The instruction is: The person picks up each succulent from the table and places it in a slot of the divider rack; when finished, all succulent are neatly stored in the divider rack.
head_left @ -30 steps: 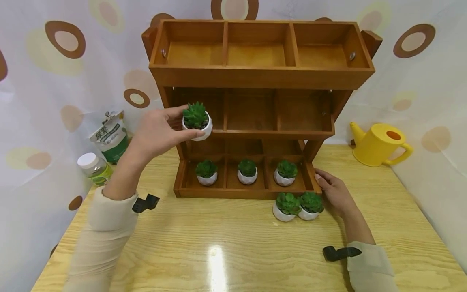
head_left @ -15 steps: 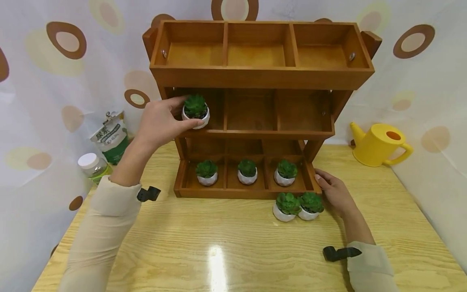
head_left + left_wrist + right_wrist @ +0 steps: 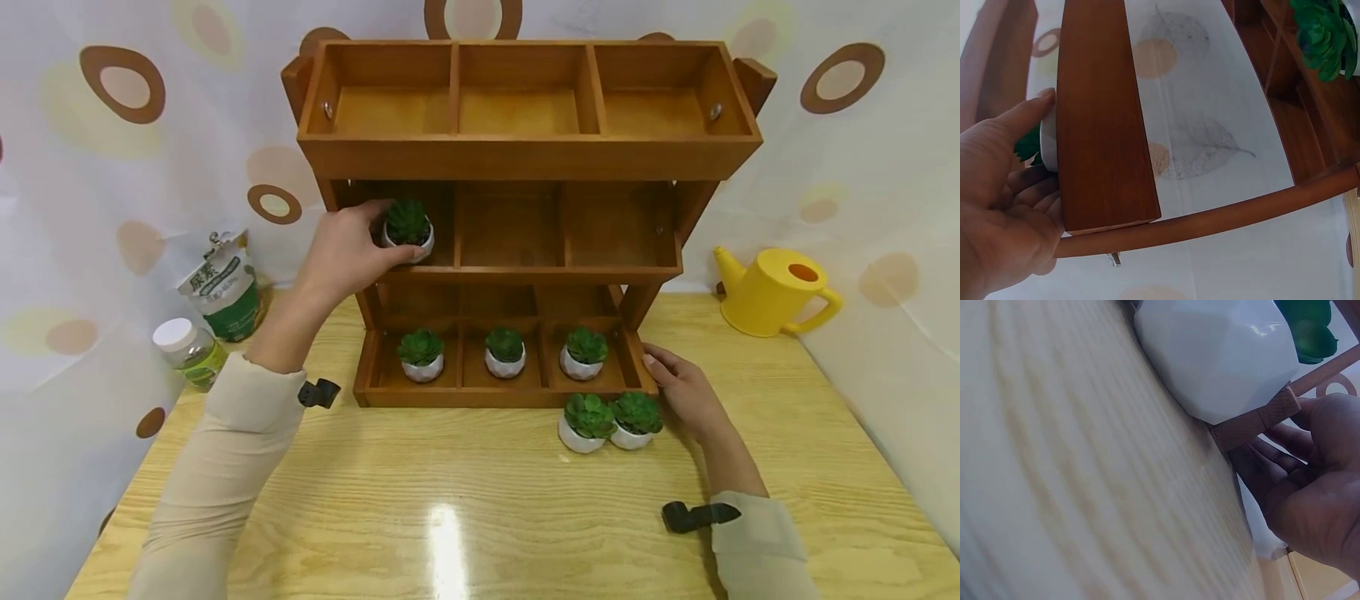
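Observation:
My left hand point(image 3: 350, 252) holds a potted succulent point(image 3: 408, 227) with green leaves and a white pot, thumb on the pot's front. The pot is within the left compartment of the middle tier of a brown wooden plant shelf point(image 3: 528, 158). In the left wrist view, the shelf's front board hides most of that pot from the left hand point(image 3: 1016, 194). My right hand point(image 3: 686, 392) grips the right end of the bottom tier. The right wrist view has the right hand's thumb and fingers point(image 3: 1272, 464) at the wooden corner, close to a white pot point(image 3: 1219, 356).
Three potted succulents point(image 3: 505, 352) sit in the bottom tier, one per compartment. Two more succulents point(image 3: 587, 423) stand on the table before its right end. A yellow watering can point(image 3: 776, 292) is at right; a lidded jar point(image 3: 189, 353) and a green-white pouch point(image 3: 225, 292) are at left.
My left hand has carried the succulent slightly upward and then back into the middle tier's left compartment. The right hand keeps its grip on the shelf.

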The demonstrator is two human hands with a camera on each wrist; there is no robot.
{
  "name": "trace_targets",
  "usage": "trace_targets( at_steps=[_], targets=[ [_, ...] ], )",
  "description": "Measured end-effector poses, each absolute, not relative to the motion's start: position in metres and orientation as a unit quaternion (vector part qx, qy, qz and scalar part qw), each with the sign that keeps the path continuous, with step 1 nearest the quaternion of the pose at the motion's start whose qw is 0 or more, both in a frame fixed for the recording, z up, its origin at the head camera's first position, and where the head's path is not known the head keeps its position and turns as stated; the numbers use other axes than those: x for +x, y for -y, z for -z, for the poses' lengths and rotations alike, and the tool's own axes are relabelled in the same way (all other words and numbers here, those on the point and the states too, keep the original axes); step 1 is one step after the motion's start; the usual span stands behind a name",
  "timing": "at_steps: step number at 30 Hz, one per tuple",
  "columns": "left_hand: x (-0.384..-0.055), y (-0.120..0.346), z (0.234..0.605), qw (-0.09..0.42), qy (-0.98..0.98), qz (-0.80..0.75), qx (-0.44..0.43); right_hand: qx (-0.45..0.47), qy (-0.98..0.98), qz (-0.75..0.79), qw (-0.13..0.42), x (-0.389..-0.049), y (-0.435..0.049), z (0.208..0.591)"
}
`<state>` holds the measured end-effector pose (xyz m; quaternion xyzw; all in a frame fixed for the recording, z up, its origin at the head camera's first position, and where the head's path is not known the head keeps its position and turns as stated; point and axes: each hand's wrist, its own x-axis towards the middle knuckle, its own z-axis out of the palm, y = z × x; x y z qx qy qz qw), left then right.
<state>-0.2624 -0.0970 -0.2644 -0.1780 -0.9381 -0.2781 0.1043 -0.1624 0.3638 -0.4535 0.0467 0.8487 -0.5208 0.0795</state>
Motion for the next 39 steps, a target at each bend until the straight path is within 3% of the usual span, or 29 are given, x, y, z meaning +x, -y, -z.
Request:
trace_targets(
  at_steps=[13,31,39],
  targets=[
    [-0.261,0.09,0.266,0.085,0.945,0.264,-0.171,0.037,-0.826,0.557,0.079,-0.16,-0.364,0.451],
    [-0.241,0.101,0.267,0.097,0.926,0.33,-0.155,0.034,-0.823,0.562,0.078,-0.162,-0.364,0.451],
    [-0.204,0.111,0.262,0.163,0.89,0.394,-0.165,0.041,-0.83,0.55,0.08,-0.162,-0.363,0.453]
  ],
)
